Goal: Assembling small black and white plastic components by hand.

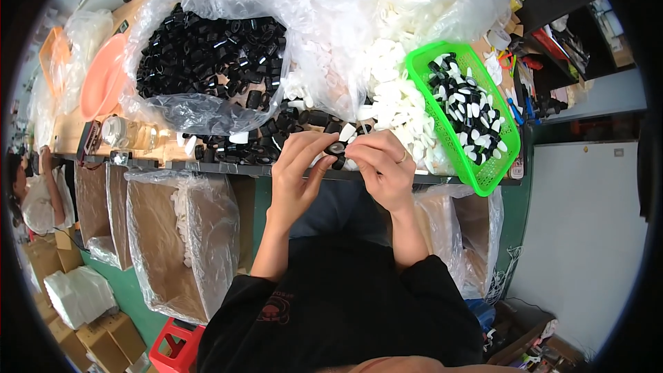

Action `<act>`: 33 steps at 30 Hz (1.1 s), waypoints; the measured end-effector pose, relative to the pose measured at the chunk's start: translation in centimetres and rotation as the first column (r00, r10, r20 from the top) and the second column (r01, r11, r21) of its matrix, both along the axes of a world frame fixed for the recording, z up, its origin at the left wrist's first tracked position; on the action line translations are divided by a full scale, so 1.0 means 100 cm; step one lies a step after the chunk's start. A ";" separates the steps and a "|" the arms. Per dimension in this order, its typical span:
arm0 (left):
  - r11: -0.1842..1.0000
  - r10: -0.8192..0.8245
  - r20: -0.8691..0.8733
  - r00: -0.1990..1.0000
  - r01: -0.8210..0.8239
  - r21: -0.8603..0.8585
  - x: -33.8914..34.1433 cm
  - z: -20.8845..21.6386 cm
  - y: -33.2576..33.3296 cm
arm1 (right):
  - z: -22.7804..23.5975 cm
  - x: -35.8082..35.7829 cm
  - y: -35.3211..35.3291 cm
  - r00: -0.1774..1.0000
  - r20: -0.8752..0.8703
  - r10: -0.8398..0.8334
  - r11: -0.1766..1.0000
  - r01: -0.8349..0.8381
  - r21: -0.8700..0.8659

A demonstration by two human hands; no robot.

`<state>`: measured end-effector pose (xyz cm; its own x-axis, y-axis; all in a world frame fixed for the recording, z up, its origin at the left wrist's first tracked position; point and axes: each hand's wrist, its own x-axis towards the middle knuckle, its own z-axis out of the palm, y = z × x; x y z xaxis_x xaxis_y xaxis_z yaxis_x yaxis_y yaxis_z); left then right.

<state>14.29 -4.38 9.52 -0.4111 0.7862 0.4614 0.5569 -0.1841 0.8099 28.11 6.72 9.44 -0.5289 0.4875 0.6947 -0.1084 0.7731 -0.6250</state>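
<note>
At the table's near edge, my left hand (298, 171) pinches a small black round plastic part (336, 148), its open end facing up with something pale inside. My right hand (384, 167) is close against it, thumb and fingertips pressed together; whatever they grip is too small or hidden to make out. Loose black plastic caps (254, 146) lie beyond my left hand. Past my right hand spreads a heap of white oval plastic pieces (399, 100). A green perforated basket (492, 181) at the right holds black parts with white pieces in or among them.
A clear bag (200, 119) of black parts lies open at the far left, and more clear plastic (324, 0) covers the back. There is a pink basin (103, 79), a glass jar (119, 131), lined cartons (155, 235) below the edge and a red stool (176, 347). Another person sits far left.
</note>
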 end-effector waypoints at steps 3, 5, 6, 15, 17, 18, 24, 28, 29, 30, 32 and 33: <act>0.999 -0.024 -0.066 0.998 0.026 0.028 -0.001 -0.002 0.000 | 0.001 -0.005 -0.003 1.000 0.015 -0.006 0.999 0.006 0.054; 0.999 -0.017 -0.073 0.997 0.019 0.031 -0.001 -0.004 0.000 | 0.001 -0.007 -0.006 1.000 -0.003 -0.016 0.999 0.016 0.045; 0.999 -0.009 -0.081 0.997 0.012 0.034 -0.001 -0.005 -0.001 | 0.001 -0.006 -0.008 1.000 -0.011 -0.001 0.999 0.000 -0.040; 0.998 0.008 -0.069 0.998 -0.005 0.056 0.000 0.002 -0.002 | 0.008 -0.005 -0.011 0.998 0.059 -0.038 0.999 0.038 0.006; 0.998 0.007 -0.066 0.998 -0.003 0.066 0.001 0.001 -0.001 | 0.006 -0.004 -0.013 0.996 0.061 -0.058 0.997 0.062 -0.054; 0.997 0.008 -0.064 0.998 -0.003 0.075 0.001 0.001 -0.001 | 0.006 -0.003 -0.013 0.996 0.065 -0.056 0.998 0.059 -0.038; 0.995 0.028 -0.092 0.995 -0.019 0.094 0.002 0.000 -0.002 | 0.002 -0.003 -0.015 0.994 0.104 -0.046 0.998 0.041 0.047; 0.996 0.090 -0.094 0.991 -0.088 0.021 -0.004 -0.008 -0.007 | -0.004 -0.004 -0.010 0.995 0.046 0.093 0.958 -0.077 -0.275; 0.992 0.127 -0.100 0.987 -0.127 0.004 -0.007 -0.008 -0.010 | -0.016 -0.003 0.000 0.997 -0.012 0.071 0.917 -0.070 -0.392; 0.986 0.163 -0.073 0.984 -0.165 -0.023 -0.010 -0.007 -0.013 | -0.027 -0.005 0.012 0.999 -0.045 0.003 0.882 -0.024 -0.470; 0.971 0.232 0.010 0.973 -0.231 -0.057 -0.012 -0.011 -0.017 | -0.046 -0.011 0.036 0.981 0.090 -0.171 0.833 0.193 -0.518; 0.962 0.268 0.031 0.963 -0.265 -0.067 -0.012 -0.011 -0.017 | -0.056 -0.016 0.045 0.981 0.089 -0.171 0.834 0.193 -0.517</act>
